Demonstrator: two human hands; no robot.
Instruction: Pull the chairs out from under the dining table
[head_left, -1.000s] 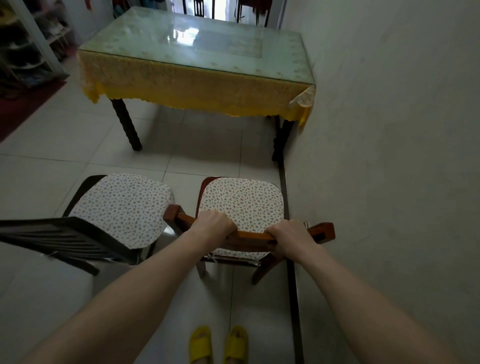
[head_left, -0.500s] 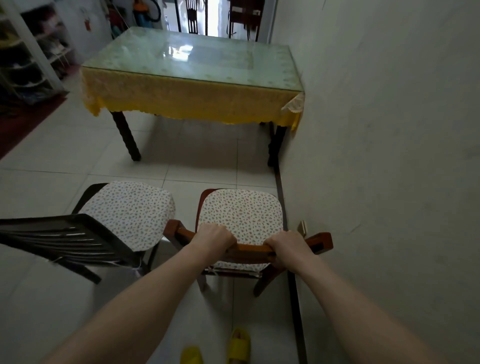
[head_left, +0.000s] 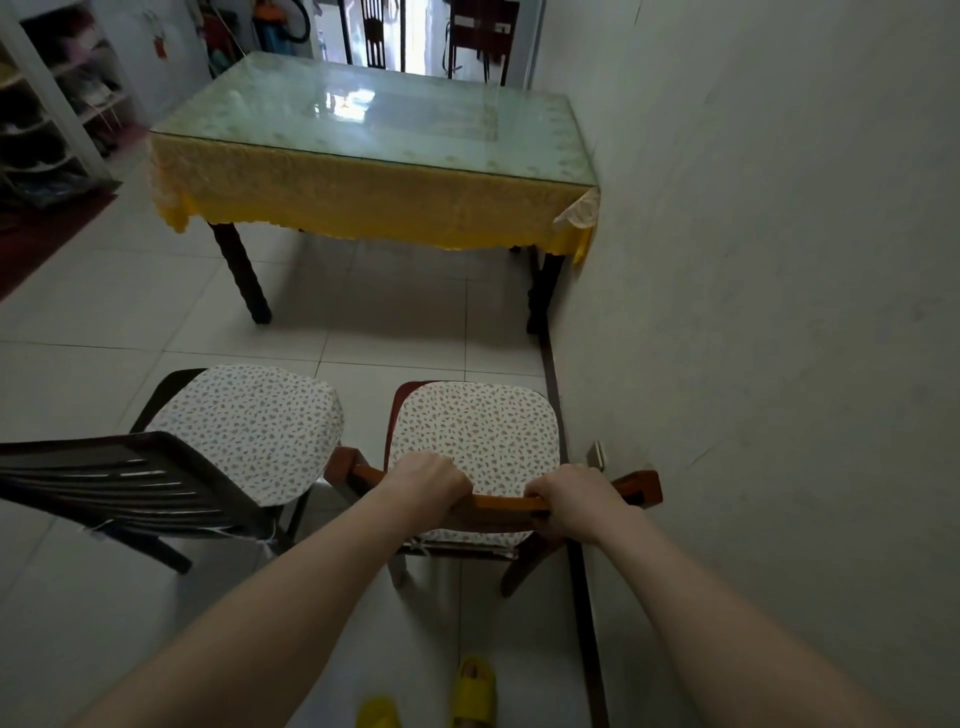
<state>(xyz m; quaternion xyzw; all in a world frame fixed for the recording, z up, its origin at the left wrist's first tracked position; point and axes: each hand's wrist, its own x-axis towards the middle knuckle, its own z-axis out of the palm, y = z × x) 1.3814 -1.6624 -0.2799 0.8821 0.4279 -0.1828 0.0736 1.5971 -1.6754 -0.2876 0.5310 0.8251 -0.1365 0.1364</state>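
At the bottom centre of the frame two yellow slippers (head_left: 470, 691) stand on the pale tiled floor (head_left: 104, 312). Above them both bare forearms reach up the frame to the brown chair (head_left: 478, 441), right of centre. The left hand (head_left: 428, 480) grips the chair's curved wooden top rail (head_left: 506, 503) near its left end, fingers (head_left: 441, 470) curled tight over the rail so only the knuckles show. The right hand (head_left: 576, 496) grips the same rail near its right end, fingers (head_left: 545, 488) wrapped shut around the wood. This chair carries a white speckled seat cushion (head_left: 475, 431) and stands just beside the grey wall (head_left: 753, 312) on the right, well clear of the table.

To its left, in the lower left of the frame, a dark chair (head_left: 156, 478) with a slatted back and a like cushion stands angled, also out from under the table, untouched by either hand.

Further up, in the upper centre, the dining table (head_left: 374, 208) stands against the wall, with a yellow tablecloth (head_left: 363, 202) under a glass top and dark legs. Beyond it, at the top edge, two more dark chairs (head_left: 475, 31) show by a bright doorway. Shelves (head_left: 47, 104) fill the upper left corner.
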